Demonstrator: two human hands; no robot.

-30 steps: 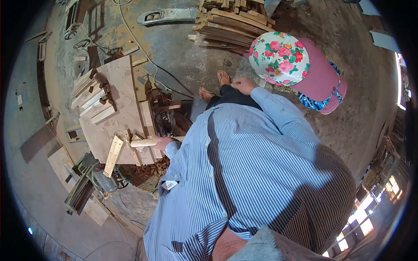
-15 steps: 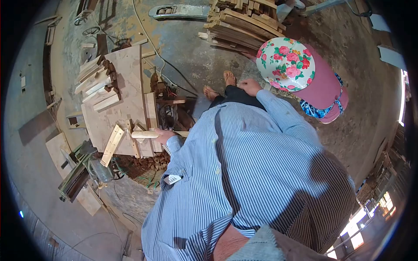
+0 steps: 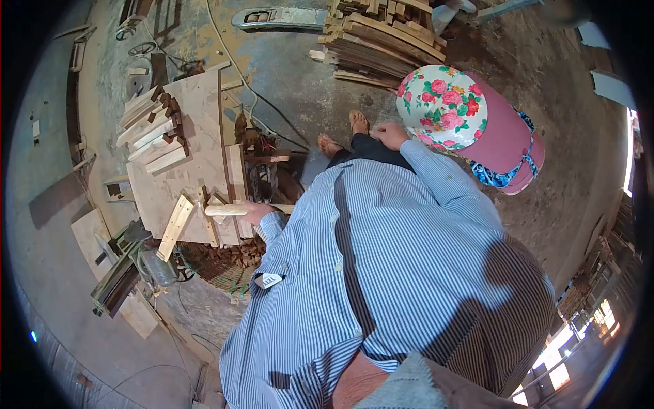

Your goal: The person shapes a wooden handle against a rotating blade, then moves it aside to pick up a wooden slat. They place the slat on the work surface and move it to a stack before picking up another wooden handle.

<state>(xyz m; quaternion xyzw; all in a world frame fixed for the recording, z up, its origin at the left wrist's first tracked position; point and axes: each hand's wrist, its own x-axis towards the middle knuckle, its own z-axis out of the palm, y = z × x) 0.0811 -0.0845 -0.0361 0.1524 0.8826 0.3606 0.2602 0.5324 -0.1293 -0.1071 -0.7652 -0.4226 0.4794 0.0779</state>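
My left hand [image 3: 255,213] is closed round a pale wooden piece [image 3: 227,210] at the lower right edge of a workbench top [image 3: 197,102]. Beside it an angled wooden piece with holes [image 3: 176,225] sticks out over the bench edge. My right hand [image 3: 390,135] rests by my dark-trousered thigh with its fingers curled in; whatever they may hold is too small to make out. Close to its right is a co-worker's flowered cap [image 3: 443,108]. Several cut wooden pieces [image 3: 153,140] lie in a group on the bench.
A big stack of wooden strips [image 3: 385,41] stands beyond the co-worker, who wears pink. A cable [image 3: 235,65] runs over the floor. Machinery [image 3: 262,153] sits at the bench's right side, and a green-framed machine [image 3: 121,273] is at the lower left. A long metal piece [image 3: 281,18] lies at the top.
The co-worker's capped head has shifted slightly left, and the hand that showed by the wood stack is no longer visible. My two hands have hardly moved.
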